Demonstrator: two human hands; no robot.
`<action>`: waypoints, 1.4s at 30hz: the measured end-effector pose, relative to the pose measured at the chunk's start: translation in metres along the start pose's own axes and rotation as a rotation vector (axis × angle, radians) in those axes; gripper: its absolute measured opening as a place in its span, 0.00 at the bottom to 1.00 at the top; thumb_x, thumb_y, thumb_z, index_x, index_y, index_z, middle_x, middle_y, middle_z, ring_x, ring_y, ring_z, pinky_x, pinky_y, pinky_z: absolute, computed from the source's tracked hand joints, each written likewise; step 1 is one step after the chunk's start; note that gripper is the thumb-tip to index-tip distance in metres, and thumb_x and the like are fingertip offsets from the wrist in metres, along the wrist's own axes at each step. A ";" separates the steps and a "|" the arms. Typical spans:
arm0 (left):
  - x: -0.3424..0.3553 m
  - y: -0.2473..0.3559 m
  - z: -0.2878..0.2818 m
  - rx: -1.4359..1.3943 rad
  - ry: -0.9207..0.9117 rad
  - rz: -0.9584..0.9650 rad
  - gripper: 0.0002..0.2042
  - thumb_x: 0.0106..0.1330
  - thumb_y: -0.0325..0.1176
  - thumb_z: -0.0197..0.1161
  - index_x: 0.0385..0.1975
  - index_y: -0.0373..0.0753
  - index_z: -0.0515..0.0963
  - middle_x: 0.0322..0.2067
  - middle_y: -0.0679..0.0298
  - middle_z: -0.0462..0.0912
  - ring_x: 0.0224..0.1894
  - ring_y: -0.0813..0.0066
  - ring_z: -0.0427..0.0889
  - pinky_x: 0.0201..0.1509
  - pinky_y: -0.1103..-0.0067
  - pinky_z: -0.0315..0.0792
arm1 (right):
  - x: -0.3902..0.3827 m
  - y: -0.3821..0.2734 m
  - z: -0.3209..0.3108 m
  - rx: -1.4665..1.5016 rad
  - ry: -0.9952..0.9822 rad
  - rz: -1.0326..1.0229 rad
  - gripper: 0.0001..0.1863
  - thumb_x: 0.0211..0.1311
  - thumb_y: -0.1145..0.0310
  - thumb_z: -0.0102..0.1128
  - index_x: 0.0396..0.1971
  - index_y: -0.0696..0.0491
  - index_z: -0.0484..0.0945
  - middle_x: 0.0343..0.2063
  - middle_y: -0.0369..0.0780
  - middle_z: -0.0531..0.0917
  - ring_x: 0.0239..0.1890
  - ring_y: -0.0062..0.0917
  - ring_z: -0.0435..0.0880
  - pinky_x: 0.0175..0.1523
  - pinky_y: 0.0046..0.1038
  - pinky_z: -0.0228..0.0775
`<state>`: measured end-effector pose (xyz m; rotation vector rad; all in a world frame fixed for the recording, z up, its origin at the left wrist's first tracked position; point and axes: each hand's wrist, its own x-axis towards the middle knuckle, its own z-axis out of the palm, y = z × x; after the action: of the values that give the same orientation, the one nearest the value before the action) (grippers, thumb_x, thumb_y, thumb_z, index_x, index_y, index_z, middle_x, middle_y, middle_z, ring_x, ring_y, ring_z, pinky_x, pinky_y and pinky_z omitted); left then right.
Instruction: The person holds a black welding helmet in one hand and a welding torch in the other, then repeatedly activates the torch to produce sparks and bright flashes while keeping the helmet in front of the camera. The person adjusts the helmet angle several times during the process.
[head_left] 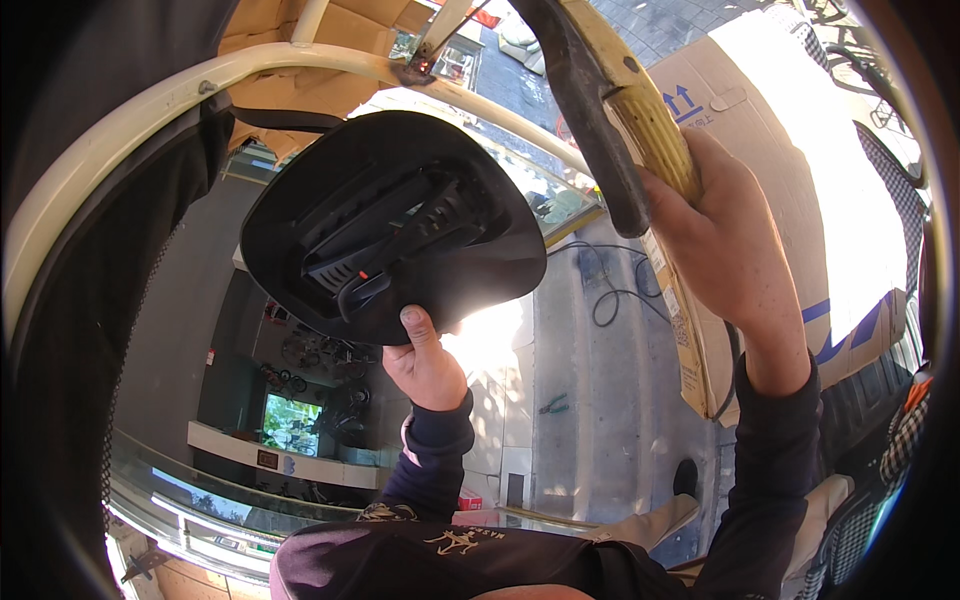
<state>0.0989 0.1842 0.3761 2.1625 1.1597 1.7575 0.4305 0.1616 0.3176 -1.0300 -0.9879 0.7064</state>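
Held up before me by my left hand, a black welding helmet shows its hollow inner side, with headband parts and a small orange piece. My left thumb presses on its lower rim, and the other fingers are hidden behind it. At the upper right, my right hand is wrapped round a yellow ridged handle with a long black lever, which looks like a welding electrode holder. Its upper end runs out of the picture. Beyond the helmet, a cream metal tube frame has a burnt, rusty joint.
A large cardboard box stands at the right, beside my right arm. Green-handled pliers and a looped black cable lie on the grey floor. Dark fabric hangs at the left, and checkered fabric is at the right edge.
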 end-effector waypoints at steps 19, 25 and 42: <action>-0.001 0.002 -0.002 0.000 -0.015 -0.013 0.21 0.86 0.50 0.66 0.57 0.35 0.84 0.44 0.61 0.93 0.36 0.73 0.91 0.34 0.77 0.82 | 0.001 0.003 0.002 0.003 0.010 -0.009 0.20 0.83 0.59 0.67 0.53 0.64 0.84 0.29 0.40 0.85 0.28 0.21 0.82 0.37 0.30 0.76; 0.000 0.000 -0.002 0.004 -0.002 -0.014 0.21 0.86 0.50 0.67 0.57 0.35 0.84 0.44 0.61 0.93 0.37 0.73 0.91 0.34 0.77 0.82 | 0.002 0.002 0.002 -0.007 -0.020 0.009 0.21 0.83 0.58 0.67 0.54 0.64 0.84 0.29 0.41 0.86 0.28 0.20 0.82 0.36 0.29 0.76; 0.003 0.002 -0.003 -0.005 0.006 -0.015 0.22 0.85 0.51 0.68 0.58 0.36 0.83 0.46 0.62 0.93 0.37 0.73 0.91 0.34 0.78 0.82 | 0.002 -0.002 0.003 0.000 -0.012 0.025 0.19 0.83 0.60 0.67 0.51 0.64 0.83 0.28 0.41 0.84 0.28 0.21 0.82 0.37 0.30 0.76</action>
<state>0.0975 0.1836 0.3798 2.1413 1.1694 1.7604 0.4288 0.1634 0.3207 -1.0404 -0.9866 0.7343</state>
